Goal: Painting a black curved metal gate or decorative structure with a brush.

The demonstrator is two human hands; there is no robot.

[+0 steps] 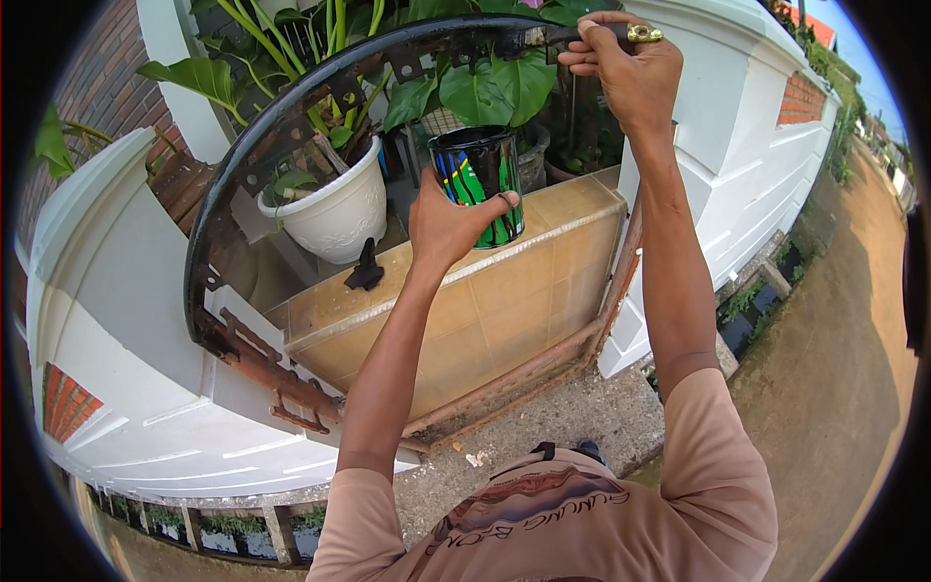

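Observation:
My left hand (451, 218) is wrapped round a paint can (499, 179) with a green, blue and black label and dark paint about its rim. The can is held upright below the curved rail. My right hand (626, 73), raised at the upper right, grips a paintbrush (644, 34) by its handle. The brush's dark head reaches left to the end of a curved metal rail (291, 82), where it seems to touch. Glossy black coats the rail's arc, while its lower bar (301, 388) is rusty brown.
White wall pillars (693, 107) stand on both sides. Behind the rail are a white flowerpot (330, 209), leafy plants (495, 87) and a tiled ledge (465, 291) with a black scrap (366, 267) on it. A dirt road (824, 369) runs along the right, beside a ditch (742, 320).

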